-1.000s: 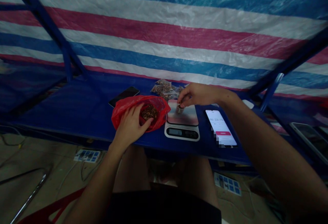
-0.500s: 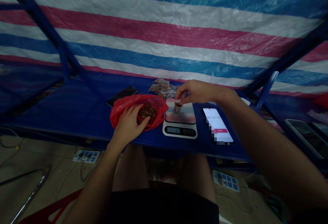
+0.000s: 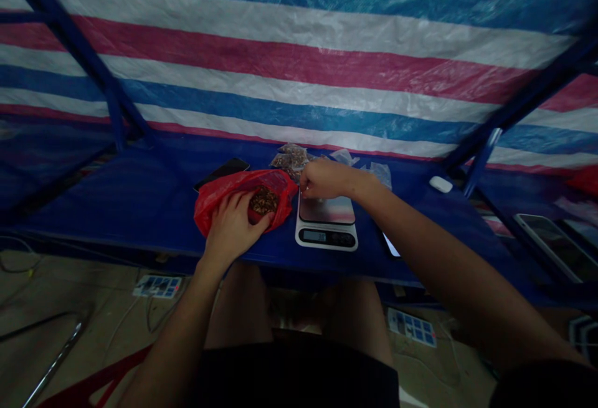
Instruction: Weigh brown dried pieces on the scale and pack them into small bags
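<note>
My left hand [image 3: 232,225] grips the open mouth of a red plastic bag [image 3: 219,193] that holds brown bits [image 3: 262,199]. My right hand [image 3: 323,179] is curled in a pinch at the left rear of a small kitchen scale [image 3: 327,224], between the bag and the scale's platform. What its fingers hold is hidden. The small cup that stood on the scale is covered by this hand. Both lie on a blue table [image 3: 140,202].
A dark phone [image 3: 222,172] lies behind the bag. Small clear packets [image 3: 290,157] and empty bags [image 3: 380,173] sit behind the scale. My right forearm covers a lit phone [image 3: 391,246]. A white object [image 3: 440,184] and another phone [image 3: 551,246] lie right. Blue frame bars flank the table.
My right hand has moved left from above the cup on the scale toward the red bag, and its forearm now covers the lit phone. My left hand stays on the bag.
</note>
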The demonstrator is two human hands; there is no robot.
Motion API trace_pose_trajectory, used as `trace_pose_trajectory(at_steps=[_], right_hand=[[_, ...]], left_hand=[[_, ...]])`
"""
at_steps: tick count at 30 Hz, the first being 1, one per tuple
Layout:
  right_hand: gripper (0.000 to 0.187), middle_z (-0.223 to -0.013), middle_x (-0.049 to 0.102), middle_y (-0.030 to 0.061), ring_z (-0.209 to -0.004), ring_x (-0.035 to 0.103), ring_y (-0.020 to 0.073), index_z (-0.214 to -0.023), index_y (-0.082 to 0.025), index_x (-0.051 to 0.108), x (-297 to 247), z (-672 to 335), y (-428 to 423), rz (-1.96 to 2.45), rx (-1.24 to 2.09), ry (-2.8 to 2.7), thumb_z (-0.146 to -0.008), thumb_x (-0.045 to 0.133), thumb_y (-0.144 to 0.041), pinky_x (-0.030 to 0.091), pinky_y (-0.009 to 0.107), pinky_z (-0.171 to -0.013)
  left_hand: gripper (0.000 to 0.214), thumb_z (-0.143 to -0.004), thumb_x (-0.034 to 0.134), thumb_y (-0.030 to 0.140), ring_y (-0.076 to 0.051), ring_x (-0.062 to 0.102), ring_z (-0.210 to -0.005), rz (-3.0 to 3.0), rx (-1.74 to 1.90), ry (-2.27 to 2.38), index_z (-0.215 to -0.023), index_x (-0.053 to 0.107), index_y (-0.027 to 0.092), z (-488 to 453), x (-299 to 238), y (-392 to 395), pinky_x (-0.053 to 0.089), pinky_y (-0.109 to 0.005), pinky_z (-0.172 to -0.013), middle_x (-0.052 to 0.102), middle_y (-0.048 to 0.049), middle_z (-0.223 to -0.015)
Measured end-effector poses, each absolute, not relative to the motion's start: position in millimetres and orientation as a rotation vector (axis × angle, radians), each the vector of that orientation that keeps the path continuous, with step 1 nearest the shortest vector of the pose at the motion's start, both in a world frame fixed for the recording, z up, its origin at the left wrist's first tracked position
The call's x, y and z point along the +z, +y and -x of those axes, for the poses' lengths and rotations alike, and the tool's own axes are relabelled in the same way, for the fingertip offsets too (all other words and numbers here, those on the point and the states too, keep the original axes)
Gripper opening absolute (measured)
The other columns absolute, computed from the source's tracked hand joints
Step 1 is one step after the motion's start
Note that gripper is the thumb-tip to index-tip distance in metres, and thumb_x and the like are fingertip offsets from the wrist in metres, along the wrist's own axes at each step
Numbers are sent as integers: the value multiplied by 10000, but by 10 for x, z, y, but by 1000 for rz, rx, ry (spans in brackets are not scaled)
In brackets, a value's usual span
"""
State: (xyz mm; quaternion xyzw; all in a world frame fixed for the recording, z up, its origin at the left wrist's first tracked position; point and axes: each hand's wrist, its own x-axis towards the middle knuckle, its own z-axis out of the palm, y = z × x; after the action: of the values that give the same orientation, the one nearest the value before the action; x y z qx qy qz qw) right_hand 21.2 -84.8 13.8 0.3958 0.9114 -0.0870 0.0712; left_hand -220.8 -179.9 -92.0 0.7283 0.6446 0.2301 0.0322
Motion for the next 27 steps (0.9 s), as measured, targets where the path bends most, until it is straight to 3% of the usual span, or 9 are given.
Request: trace_pose_trajectory(at_steps=[6,11,15,19,23,27], right_hand=[[224,-837,814,102,-703,644,150,-822,-135,828,259,-227,-884,-1168,-327,2786,-865,618,-70,421,309,-700],[204,-881,831,59,-729,699,182,-942,-158,858,543,-451,-897,-1350,-451,2744,-870,668,-173,463,289,-686],[200,-892,835,49,-758,709,192,-923,-185,864,638,-574,-965,-1376,-498,2629,-879,670,-173,479,294,-700],[254,-890,818,78,-774,689,196,-927,-159,851,612,-441,-1017,-1323,-406,2852,-959,600,-185,479,314,-741],[285,-1114,820,115,-1002,713,222,-1082,-156,830,487,57,-1105,-986,-332,3231,-1004,557,-169,498,323,-895],[273,-1032,828,168,-884,741,241,-1037,-102,840,284,615,-1174,-847,-257,2972,-924,592,-98,499,329,-780]], left_hand=[[644,-971,625,589,-449,548,-1411,-2212,704,1985,-1486,606,202,2189,-901,-1809,436,-645,-1204,646,-162,-1498],[646,-975,614,603,-444,551,-1407,-2204,721,1955,-1475,610,194,2185,-894,-1817,448,-644,-1192,648,-169,-1486],[648,-972,621,587,-434,554,-1409,-2207,724,1953,-1482,608,187,2194,-906,-1807,441,-632,-1209,650,-166,-1491],[636,-977,624,569,-412,525,-1457,-2248,739,1907,-1489,609,192,2205,-912,-1800,416,-606,-1248,652,-145,-1512],[621,-961,657,504,-392,523,-1483,-2269,741,1884,-1497,599,196,2195,-895,-1817,436,-594,-1245,650,-126,-1537],[559,-936,692,466,-422,576,-1427,-2242,698,1916,-1424,640,197,2183,-880,-1827,479,-637,-1190,706,-136,-1453]])
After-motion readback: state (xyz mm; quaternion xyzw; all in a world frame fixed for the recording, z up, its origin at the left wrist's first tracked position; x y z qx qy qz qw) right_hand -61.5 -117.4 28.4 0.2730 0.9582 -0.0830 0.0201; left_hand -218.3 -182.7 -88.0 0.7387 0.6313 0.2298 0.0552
